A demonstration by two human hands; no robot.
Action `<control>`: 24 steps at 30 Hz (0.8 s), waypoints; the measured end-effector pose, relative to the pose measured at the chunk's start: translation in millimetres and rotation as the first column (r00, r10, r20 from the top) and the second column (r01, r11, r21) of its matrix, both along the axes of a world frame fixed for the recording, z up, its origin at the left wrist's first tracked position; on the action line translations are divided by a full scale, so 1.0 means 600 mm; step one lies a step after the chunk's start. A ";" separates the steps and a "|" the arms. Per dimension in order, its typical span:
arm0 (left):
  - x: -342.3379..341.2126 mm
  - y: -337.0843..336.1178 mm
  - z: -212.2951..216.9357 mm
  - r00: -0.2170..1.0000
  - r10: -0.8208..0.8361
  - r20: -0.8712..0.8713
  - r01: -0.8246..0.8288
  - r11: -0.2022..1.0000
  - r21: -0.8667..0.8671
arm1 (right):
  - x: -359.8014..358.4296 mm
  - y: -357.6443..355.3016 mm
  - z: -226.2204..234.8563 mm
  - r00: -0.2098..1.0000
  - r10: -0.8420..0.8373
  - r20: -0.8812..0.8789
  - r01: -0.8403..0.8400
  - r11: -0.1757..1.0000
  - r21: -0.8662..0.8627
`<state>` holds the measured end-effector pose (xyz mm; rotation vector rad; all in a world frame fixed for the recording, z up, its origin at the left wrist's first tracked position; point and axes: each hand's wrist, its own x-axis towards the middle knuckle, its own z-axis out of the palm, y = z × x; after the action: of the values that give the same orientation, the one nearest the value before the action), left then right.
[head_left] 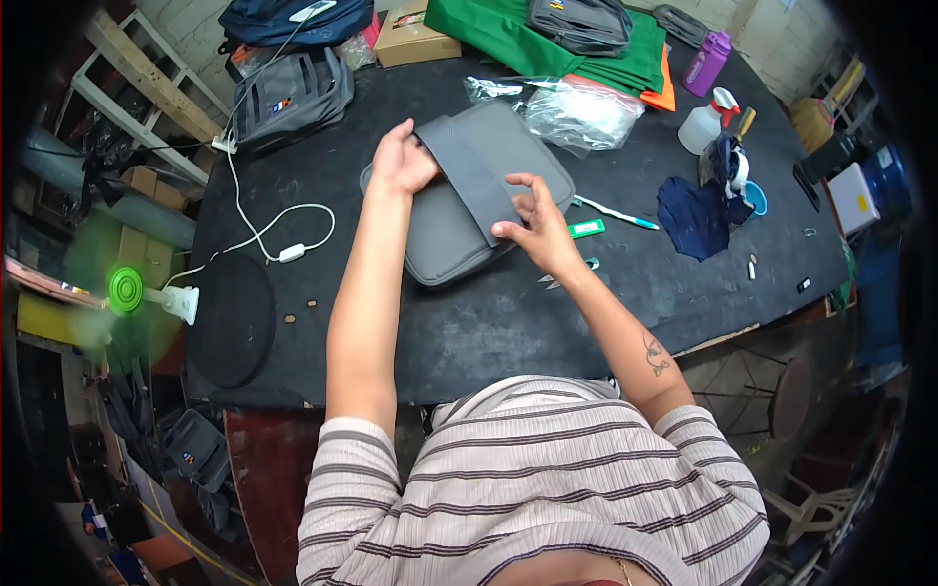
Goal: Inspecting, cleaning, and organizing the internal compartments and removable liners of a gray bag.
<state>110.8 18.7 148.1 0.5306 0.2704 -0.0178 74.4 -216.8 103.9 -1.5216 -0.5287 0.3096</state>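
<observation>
A grey padded bag point(442, 239) with rounded corners and a zipped edge lies tilted on the black table before me. A wide, darker grey band point(467, 174) runs across its front. At the band's upper left end is my left hand point(403, 164), its fingers partly hidden behind the band's edge as it grips there. My right hand point(535, 225) is at the lower right end, fingers curled and the thumb against the band. Just right of the bag lie a white-and-blue toothbrush-like tool point(616, 212), a small green-and-white packet point(586, 229) and small snips point(590, 264).
Grey backpacks point(293, 103), green cloth point(518, 44), a cardboard box point(417, 37) and clear plastic point(586, 112) lie at the back. To the right stand a spray bottle point(702, 127), purple bottle point(707, 63) and navy cloth point(692, 220). A green fan point(125, 291) spins at left beside a white cable point(237, 195).
</observation>
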 end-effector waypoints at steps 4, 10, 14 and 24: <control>-0.089 -0.017 -0.025 0.989 -0.145 -0.019 0.146 0.986 0.075 | 0.024 -0.066 0.017 0.747 -0.343 0.569 0.420 0.907 -0.005; -0.179 -0.130 -0.036 0.991 0.030 0.131 -0.099 0.825 0.557 | 0.053 -0.170 -0.052 0.740 -0.354 0.572 0.586 0.756 -0.290; -0.172 -0.155 -0.038 0.993 0.024 0.117 -0.100 0.704 0.703 | 0.019 -0.157 -0.057 0.609 -0.062 0.791 0.619 0.661 -0.424; -0.155 -0.202 -0.079 0.904 0.365 0.222 -0.395 0.516 0.760 | -0.038 -0.075 -0.022 0.877 -0.151 0.457 0.336 0.872 -0.356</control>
<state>17.8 -102.3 100.7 1.3699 0.3551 0.5832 51.4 -262.0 90.8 -2.0850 -0.6139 -0.1234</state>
